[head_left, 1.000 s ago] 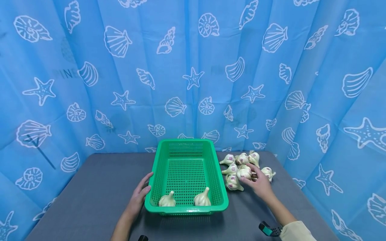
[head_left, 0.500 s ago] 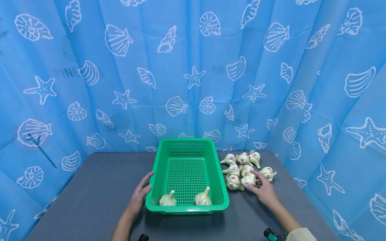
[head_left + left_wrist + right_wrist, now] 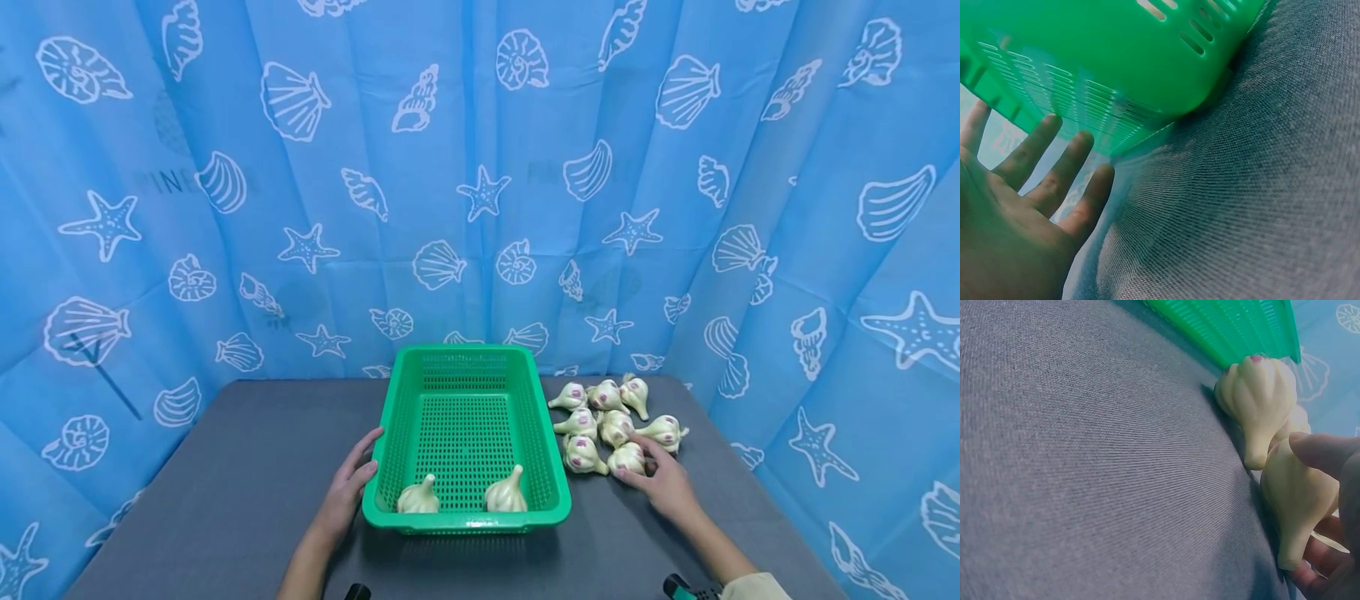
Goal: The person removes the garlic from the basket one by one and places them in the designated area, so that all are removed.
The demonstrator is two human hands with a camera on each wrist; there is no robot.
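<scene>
A green plastic basket (image 3: 467, 522) with slotted walls stands on the table. Two garlic bulbs, one on the left (image 3: 418, 497) and one on the right (image 3: 506, 493), sit in its near end with stems up. My left hand (image 3: 343, 492) rests at the basket's left side; in the left wrist view its fingers (image 3: 1063, 175) are spread near the slotted wall. My right hand (image 3: 667, 485) holds a garlic bulb (image 3: 1294, 487) at the near edge of a garlic group, thumb on top and fingers behind. This bulb lies low at the table, beside another garlic bulb (image 3: 1259, 394).
Several garlic bulbs with purple marks, such as the front left one (image 3: 582, 455) and the right one (image 3: 663, 433), lie right of the basket. A grey cloth (image 3: 270, 467) covers the table. A blue shell-print curtain (image 3: 480, 208) hangs behind.
My right hand has moved toward the near right, bringing the garlic bulb from on top of the group down to its near edge. My left hand and the basket stay put.
</scene>
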